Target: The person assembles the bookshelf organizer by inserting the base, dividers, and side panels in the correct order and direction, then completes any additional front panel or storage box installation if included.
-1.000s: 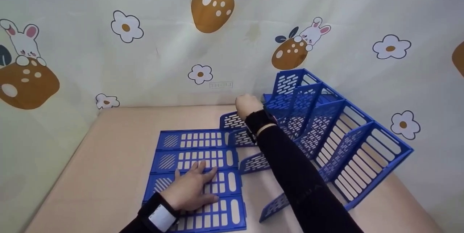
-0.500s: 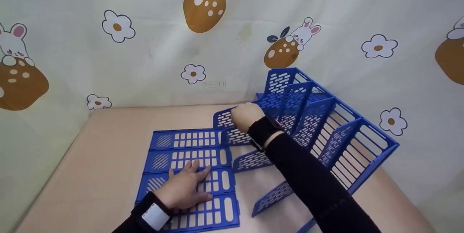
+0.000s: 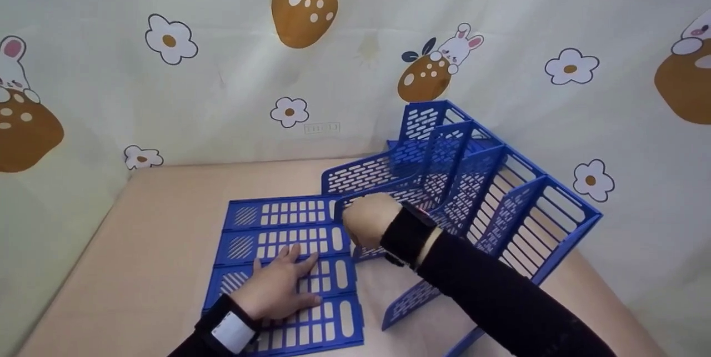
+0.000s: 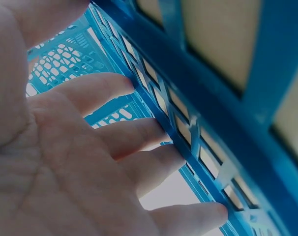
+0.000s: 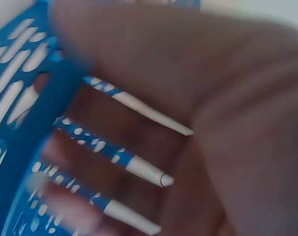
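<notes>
Four-sided blue plastic lattice sections form a flat panel (image 3: 289, 229) at the left of an unfolded file rack (image 3: 533, 171). My left hand (image 3: 275, 290) rests on that panel with its fingers spread and straight; the left wrist view shows the fingertips against the lattice (image 4: 188, 147). My right hand (image 3: 369, 218) pinches the near end of a perforated divider (image 5: 60, 110), the second from the back. In the right wrist view the thumb (image 5: 129, 54) lies on one side and the fingers (image 5: 70, 206) on the other. The forearm hides part of the dividers.
Behind the held one, another divider (image 3: 355, 176) reaches toward the panel. A lower divider (image 3: 408, 307) slants out below the right forearm. The tabletop (image 3: 150, 246) is covered in pale peach, and a printed cloth (image 3: 233, 79) hangs behind it.
My right hand has moved down and toward me, from the back divider to the second one. The left hand stays on the panel. The head view has shifted slightly.
</notes>
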Tool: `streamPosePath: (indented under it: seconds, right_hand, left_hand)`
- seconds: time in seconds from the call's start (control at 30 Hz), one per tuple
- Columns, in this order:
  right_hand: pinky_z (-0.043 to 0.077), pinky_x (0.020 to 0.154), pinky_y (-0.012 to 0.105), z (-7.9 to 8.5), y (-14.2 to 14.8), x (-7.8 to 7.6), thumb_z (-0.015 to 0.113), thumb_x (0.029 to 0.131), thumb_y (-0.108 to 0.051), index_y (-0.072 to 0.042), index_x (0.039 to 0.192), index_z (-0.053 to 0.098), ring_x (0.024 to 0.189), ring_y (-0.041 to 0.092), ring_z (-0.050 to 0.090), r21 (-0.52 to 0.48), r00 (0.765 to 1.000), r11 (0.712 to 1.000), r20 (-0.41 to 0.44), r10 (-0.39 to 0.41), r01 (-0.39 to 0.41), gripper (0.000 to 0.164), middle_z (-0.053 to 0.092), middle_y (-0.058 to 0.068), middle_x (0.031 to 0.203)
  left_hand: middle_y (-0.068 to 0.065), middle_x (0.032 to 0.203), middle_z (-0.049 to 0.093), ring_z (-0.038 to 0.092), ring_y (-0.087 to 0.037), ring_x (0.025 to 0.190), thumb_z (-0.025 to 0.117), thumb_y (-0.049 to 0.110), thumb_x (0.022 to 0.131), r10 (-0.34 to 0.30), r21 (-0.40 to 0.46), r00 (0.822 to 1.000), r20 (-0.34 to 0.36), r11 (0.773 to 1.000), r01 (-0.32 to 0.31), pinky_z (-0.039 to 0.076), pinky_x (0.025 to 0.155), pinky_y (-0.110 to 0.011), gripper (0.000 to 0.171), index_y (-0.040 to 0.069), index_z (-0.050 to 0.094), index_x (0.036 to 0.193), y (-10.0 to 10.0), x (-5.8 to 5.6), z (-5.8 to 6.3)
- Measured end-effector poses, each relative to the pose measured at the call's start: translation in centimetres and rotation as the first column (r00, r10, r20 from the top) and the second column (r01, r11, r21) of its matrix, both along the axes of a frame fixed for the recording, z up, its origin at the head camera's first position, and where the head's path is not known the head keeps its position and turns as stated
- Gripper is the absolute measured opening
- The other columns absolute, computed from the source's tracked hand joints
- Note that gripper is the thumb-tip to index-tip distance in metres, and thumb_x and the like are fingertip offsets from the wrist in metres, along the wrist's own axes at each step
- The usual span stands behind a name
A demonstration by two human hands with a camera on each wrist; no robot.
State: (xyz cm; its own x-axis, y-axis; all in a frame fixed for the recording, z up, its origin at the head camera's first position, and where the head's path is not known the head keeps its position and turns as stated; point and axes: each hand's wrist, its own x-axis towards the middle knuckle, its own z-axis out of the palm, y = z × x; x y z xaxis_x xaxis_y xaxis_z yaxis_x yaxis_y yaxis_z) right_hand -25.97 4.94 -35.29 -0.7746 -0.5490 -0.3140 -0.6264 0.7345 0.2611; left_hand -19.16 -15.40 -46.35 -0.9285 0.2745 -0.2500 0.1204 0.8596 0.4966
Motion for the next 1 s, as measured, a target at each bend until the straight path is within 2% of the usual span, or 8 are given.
streamPosePath:
  seconds: [0.1, 0.3, 0.47, 0.6, 0.73, 0.9, 1.0]
  right_hand:
    - [0.068, 0.086, 0.036, -0.3, 0.2, -0.1, 0.086, 0.094, -0.016, -0.024, 0.094, 0.09, 0.091, 0.018, 0.08, -0.03, 0.997, 0.998, -0.053, 0.059, -0.06, 0.008, 0.086, -0.006, 0.099]
    - [0.068, 0.087, 0.038, -1.2, -0.2, -0.9, 0.084, 0.097, -0.019, -0.016, 0.1, 0.088, 0.087, 0.021, 0.079, -0.034, 0.982, 0.996, -0.176, 0.07, -0.078, 0.006, 0.085, 0.0, 0.094]
    - [0.068, 0.085, 0.038, -1.5, -0.6, -1.1, 0.083, 0.097, -0.019, -0.014, 0.101, 0.087, 0.081, 0.019, 0.078, -0.018, 0.966, 0.997, -0.249, 0.065, -0.072, 0.007, 0.083, 0.0, 0.09]
    - [0.068, 0.083, 0.038, -1.7, -0.5, -1.3, 0.088, 0.094, -0.023, -0.016, 0.104, 0.087, 0.081, 0.018, 0.079, -0.033, 0.962, 0.996, -0.266, 0.068, -0.08, 0.012, 0.084, -0.001, 0.09]
    - [0.068, 0.088, 0.038, -1.7, -0.8, -1.3, 0.09, 0.092, -0.025, -0.018, 0.111, 0.087, 0.088, 0.019, 0.08, -0.042, 0.968, 0.996, -0.245, 0.06, -0.073, 0.02, 0.085, -0.001, 0.097]
    - [0.067, 0.089, 0.036, -1.5, -1.3, -1.1, 0.084, 0.097, -0.021, -0.018, 0.106, 0.087, 0.088, 0.019, 0.08, -0.054, 0.97, 0.992, -0.22, 0.103, -0.117, 0.01, 0.085, -0.002, 0.096]
    - [0.068, 0.086, 0.035, -1.1, -1.2, -0.5, 0.081, 0.1, -0.022, -0.017, 0.106, 0.087, 0.087, 0.018, 0.08, -0.102, 0.969, 0.986, -0.221, 0.106, -0.131, 0.009, 0.085, -0.001, 0.095]
  left_hand:
    - [-0.025, 0.178, 0.032, 0.026, -0.051, 0.166, 0.085, 0.048, 0.093, 0.0, 0.005, 1.0, -0.011, 1.0, 0.0, 0.003, 0.121, -0.091, 0.082, 0.02, 0.054, 0.163, 0.0, 0.1, -0.1]
    - [-0.025, 0.178, 0.031, 0.025, -0.052, 0.166, 0.085, 0.047, 0.093, 0.005, 0.017, 1.0, -0.007, 1.0, -0.005, 0.003, 0.122, -0.09, 0.082, 0.019, 0.054, 0.163, 0.0, 0.3, 0.0]
    - [-0.024, 0.179, 0.03, 0.024, -0.051, 0.167, 0.084, 0.048, 0.094, 0.007, 0.005, 1.0, -0.001, 1.0, -0.007, 0.003, 0.122, -0.09, 0.082, 0.02, 0.053, 0.164, -0.1, 0.2, 0.0]
    - [-0.024, 0.179, 0.031, 0.024, -0.051, 0.167, 0.084, 0.048, 0.094, 0.0, -0.001, 1.0, -0.002, 1.0, 0.0, 0.004, 0.122, -0.09, 0.082, 0.02, 0.053, 0.164, -0.1, 0.2, 0.0]
    - [-0.024, 0.178, 0.031, 0.024, -0.052, 0.166, 0.084, 0.048, 0.094, -0.009, 0.0, 1.0, -0.006, 1.0, 0.009, 0.004, 0.122, -0.09, 0.083, 0.019, 0.052, 0.164, -0.1, 0.2, -0.1]
    - [-0.025, 0.178, 0.03, 0.024, -0.052, 0.167, 0.084, 0.048, 0.094, -0.007, 0.009, 1.0, -0.015, 1.0, 0.008, 0.003, 0.122, -0.091, 0.083, 0.018, 0.052, 0.164, -0.1, 0.2, -0.1]
    - [-0.025, 0.178, 0.031, 0.024, -0.052, 0.166, 0.084, 0.047, 0.094, -0.005, 0.014, 1.0, -0.018, 1.0, 0.005, 0.003, 0.122, -0.091, 0.082, 0.018, 0.052, 0.164, 0.0, 0.3, -0.2]
